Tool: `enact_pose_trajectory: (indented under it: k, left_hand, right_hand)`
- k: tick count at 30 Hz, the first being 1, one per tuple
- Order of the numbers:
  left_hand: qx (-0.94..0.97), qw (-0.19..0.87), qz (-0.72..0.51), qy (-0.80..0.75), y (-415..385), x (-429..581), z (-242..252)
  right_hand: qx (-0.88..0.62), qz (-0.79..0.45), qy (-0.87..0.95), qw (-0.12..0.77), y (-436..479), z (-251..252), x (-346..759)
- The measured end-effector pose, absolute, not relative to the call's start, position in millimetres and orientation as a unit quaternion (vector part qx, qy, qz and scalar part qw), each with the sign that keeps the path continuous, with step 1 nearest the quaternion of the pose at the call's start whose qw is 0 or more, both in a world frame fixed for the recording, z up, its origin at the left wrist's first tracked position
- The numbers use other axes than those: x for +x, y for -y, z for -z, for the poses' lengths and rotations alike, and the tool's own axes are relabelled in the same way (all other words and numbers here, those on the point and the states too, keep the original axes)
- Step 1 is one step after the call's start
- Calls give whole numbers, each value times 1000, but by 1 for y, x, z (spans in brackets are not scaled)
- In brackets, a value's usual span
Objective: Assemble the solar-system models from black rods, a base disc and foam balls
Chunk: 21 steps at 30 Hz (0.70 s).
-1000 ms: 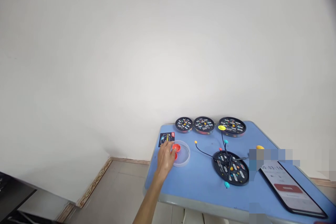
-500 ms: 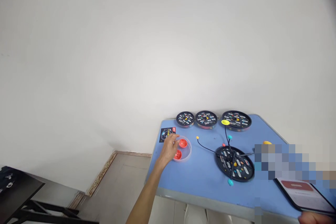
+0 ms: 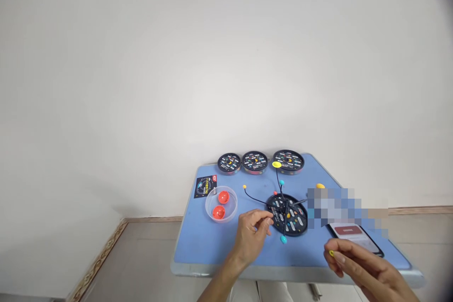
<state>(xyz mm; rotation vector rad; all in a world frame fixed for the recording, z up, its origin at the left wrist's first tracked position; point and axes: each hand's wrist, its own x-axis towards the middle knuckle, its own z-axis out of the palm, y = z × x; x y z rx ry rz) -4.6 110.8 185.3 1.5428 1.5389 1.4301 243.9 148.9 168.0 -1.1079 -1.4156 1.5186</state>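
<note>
At the counter — the right hand is pinching a yellow bead, the left hand is hovering half-open by the black disc — two red balls are sitting in the clear dish.

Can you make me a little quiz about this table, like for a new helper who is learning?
1. How many red balls are in the clear dish?
2. True or false: the right hand is pinching a small yellow bead.
3. Which hand is closer to the black round board, left or right?

Key: 1. Two. 2. True. 3. The left hand.
</note>
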Motion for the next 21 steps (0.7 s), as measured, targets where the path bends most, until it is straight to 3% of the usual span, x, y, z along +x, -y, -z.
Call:
enact_pose_trajectory:
  k: [5, 21]
  left_hand:
    - [570, 309, -539, -538, -139, 10, -176]
    - [645, 287, -535, -463, -161, 10, -168]
  right_hand:
    - [-444, -617, 519, 391, -147, -185, 235]
    - [-397, -717, 335, 465, -124, -215, 186]
